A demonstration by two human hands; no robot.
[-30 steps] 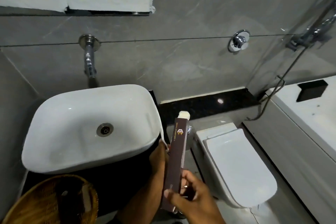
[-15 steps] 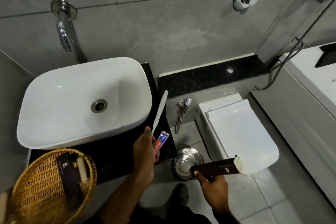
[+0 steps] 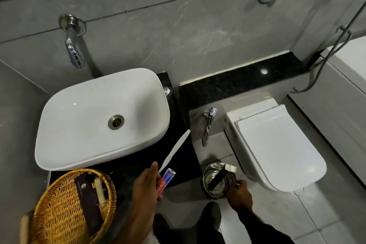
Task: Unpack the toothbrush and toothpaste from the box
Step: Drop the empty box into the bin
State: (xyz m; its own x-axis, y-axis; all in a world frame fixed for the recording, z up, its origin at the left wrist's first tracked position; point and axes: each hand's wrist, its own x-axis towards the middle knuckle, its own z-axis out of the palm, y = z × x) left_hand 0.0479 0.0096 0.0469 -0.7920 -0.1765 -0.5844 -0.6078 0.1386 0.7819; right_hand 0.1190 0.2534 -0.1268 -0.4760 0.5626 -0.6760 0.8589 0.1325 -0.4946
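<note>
My left hand [image 3: 145,184] is shut on a white toothbrush [image 3: 174,152] and a small red and blue toothpaste tube [image 3: 165,181], above the black counter's front edge. The toothbrush points up and right, past the sink's corner. The dark brown box [image 3: 217,178] leans inside a steel bin [image 3: 206,174] on the floor, its white flap sticking up. Just right of the bin's rim is my right hand [image 3: 238,194], apart from the box, with nothing visible in it.
A white sink [image 3: 89,115] sits on the black counter under a wall tap [image 3: 74,49]. A wicker basket [image 3: 49,214] at the lower left holds another dark box [image 3: 87,204]. A closed white toilet [image 3: 277,144] stands right of the bin.
My right hand carried the box down to the bin and let go of it; the bin now stands open. My left hand still holds the toothbrush and toothpaste.
</note>
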